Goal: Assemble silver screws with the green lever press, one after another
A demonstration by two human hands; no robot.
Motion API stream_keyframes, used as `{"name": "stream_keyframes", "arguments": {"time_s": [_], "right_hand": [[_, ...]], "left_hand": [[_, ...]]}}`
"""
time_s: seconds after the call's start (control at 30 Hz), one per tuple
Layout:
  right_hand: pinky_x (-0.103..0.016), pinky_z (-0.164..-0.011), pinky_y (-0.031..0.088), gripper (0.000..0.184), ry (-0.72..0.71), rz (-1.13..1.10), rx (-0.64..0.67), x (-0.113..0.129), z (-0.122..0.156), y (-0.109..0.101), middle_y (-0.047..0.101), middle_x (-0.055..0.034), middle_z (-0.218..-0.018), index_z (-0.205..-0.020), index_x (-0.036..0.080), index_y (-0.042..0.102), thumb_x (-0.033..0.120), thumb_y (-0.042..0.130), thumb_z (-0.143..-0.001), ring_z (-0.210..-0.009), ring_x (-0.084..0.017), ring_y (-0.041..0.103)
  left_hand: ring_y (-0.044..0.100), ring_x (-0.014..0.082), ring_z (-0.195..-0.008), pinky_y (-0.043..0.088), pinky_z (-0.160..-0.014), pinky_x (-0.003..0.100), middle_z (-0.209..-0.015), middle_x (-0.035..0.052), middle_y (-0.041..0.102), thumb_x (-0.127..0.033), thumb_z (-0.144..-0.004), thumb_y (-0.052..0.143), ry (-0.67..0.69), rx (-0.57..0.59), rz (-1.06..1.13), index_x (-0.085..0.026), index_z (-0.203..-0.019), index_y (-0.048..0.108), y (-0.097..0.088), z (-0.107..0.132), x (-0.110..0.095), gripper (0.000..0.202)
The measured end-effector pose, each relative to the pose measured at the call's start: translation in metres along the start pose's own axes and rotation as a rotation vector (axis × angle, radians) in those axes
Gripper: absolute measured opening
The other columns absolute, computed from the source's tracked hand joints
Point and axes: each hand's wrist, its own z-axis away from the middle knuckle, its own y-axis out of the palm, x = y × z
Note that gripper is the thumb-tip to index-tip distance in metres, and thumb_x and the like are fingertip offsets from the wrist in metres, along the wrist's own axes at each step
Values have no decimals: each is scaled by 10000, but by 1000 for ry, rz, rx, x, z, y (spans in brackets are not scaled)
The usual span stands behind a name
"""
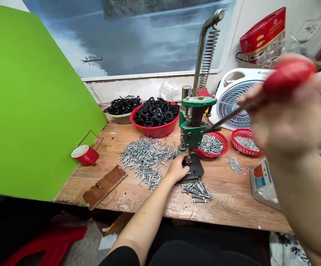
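Observation:
A green hand press [194, 135] with a tall coil spring stands on the wooden table. My right hand [284, 120], raised at the right and blurred, is wrapped round the red-knobbed [290, 75] end of its lever [229, 116]. Down at the press base, my left hand [178, 168] has its fingers bent together at the small metal block [188, 160] under the ram; what they pinch is hidden. Left of this hand spreads a heap of loose silvery metal pins [145, 159]. Just to its right, in front of the base, lie bolt-like metal pieces [198, 190].
Behind are a red basin [155, 131] and a beige basket [123, 118], both filled with black rings. Red baskets [221, 147] of metal parts and a white fan [227, 88] stand at right. A red mug [85, 155] and brown board [105, 186] lie left.

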Motion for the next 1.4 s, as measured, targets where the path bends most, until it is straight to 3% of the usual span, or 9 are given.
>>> {"name": "stream_keyframes", "arguments": {"time_s": [0.13,0.3,0.43,0.5,0.67,1.0,1.13,1.23,1.4], "right_hand": [[-255,-790,408,648,58,-138,214,-22,-43,34,463,-120,-1219,-1307,19,224,421,-19,-860,-1081,-117,488],[-293,-837,431,360,182,150,-273,-94,67,41,554,-117,-1049,-1062,112,503,374,334,-883,-945,-139,540],[-334,-850,419,306,287,179,402,-145,144,71,600,-73,-972,-960,170,597,361,381,-856,-930,-184,539],[-345,-882,390,320,228,214,533,-156,153,89,588,-75,-1011,-1014,178,588,353,368,-861,-971,-195,514],[-332,-813,387,376,239,219,583,-162,143,104,597,-78,-875,-850,159,618,385,318,-873,-859,-190,516],[-232,-646,390,417,611,-111,699,-160,156,78,569,-30,-742,-840,132,588,466,340,-843,-685,-126,496],[-282,-740,404,356,508,141,866,-148,169,61,605,-44,-835,-830,165,607,432,373,-844,-774,-160,532],[-301,-801,401,272,392,280,784,-136,175,58,598,-43,-953,-966,207,589,373,413,-842,-870,-172,539],[-286,-849,405,314,207,185,767,-122,172,71,556,-54,-1054,-1137,229,523,325,376,-877,-969,-154,511]], "left_hand": [[550,171,-993,434,-910,354,-1132,57,564,-12,-598,478,-36,-2,126,-189,-1133,484,-1,0,3,564],[546,155,-930,451,-855,326,-1003,52,570,-66,-668,502,-85,-122,69,-165,-1008,521,-5,19,4,354],[525,159,-909,440,-842,323,-925,29,556,-213,-741,554,20,-59,-95,-186,-914,575,-9,38,-4,177],[520,163,-924,431,-853,322,-948,34,551,-226,-749,563,65,-13,-148,-194,-928,596,-7,41,-7,185],[520,165,-923,421,-855,321,-954,42,561,-225,-778,547,94,-5,-190,-194,-863,642,0,44,-4,130],[566,168,-840,437,-782,301,-888,42,629,-321,-790,533,-152,-116,186,-203,-885,652,-6,51,-11,192],[587,151,-731,454,-692,273,-832,68,656,-357,-761,560,-436,-53,673,-145,-943,630,-1,51,-12,289],[571,112,-654,440,-644,237,-800,73,654,-343,-710,622,-604,8,963,-111,-956,618,-1,50,-14,338],[549,90,-607,417,-618,211,-662,9,608,-280,-647,686,-556,-2,1021,-120,-950,576,2,55,-17,360]]}}
